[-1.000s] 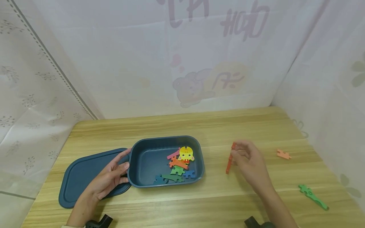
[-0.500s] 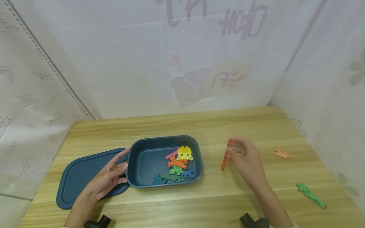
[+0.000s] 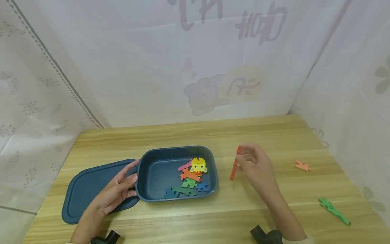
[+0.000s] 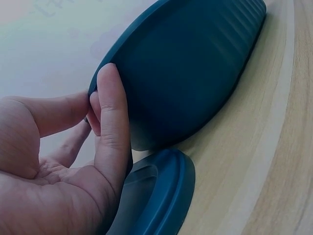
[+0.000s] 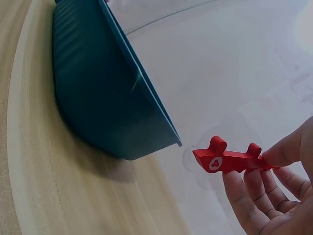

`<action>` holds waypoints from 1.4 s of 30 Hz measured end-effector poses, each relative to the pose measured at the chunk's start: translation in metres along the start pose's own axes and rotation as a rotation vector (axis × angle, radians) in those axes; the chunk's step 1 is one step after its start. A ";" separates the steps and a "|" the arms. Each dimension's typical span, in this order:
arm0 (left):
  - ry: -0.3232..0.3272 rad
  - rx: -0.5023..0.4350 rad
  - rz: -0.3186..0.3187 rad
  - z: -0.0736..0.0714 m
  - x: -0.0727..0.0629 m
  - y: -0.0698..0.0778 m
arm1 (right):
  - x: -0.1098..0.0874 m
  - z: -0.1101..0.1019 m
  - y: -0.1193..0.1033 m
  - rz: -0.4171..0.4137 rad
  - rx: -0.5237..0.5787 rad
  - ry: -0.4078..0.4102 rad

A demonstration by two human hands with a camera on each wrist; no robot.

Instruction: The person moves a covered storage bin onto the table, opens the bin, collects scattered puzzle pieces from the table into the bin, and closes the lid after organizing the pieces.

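Note:
A dark blue plastic box stands on the table, with several colourful puzzle pieces and a yellow animal-head piece inside. My left hand holds the box at its left end, fingers against the outer wall and thumb at the rim. To the right of the box, my right hand pinches a red puzzle piece between thumb and fingers, above the table. In the right wrist view this red piece has knobs and a white circle with a figure, and hangs close to the box wall.
The box's dark blue lid lies on the table at the left, partly beneath my left hand. At the right lie an orange puzzle piece and a long green puzzle piece. White printed cloth hangs behind and beside the table.
My right hand has moved left with the red puzzle piece, closer to the box. The left hand stays at the box's left end.

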State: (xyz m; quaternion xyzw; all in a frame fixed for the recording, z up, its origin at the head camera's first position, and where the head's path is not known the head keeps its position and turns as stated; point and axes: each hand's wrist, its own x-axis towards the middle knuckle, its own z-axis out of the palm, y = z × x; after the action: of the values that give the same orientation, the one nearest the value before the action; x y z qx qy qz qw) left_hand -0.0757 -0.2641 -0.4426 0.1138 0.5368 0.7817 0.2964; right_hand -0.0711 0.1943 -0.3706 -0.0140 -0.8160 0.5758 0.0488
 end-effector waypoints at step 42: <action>0.017 -0.020 -0.021 0.003 0.001 0.001 | -0.005 0.053 -0.020 -0.160 -0.110 -0.052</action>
State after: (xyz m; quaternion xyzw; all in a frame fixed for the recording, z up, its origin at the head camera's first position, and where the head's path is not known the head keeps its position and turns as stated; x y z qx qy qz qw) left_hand -0.0755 -0.2615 -0.4402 0.0988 0.5327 0.7847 0.3011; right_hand -0.0702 0.1377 -0.3699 0.0635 -0.8458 0.5247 0.0728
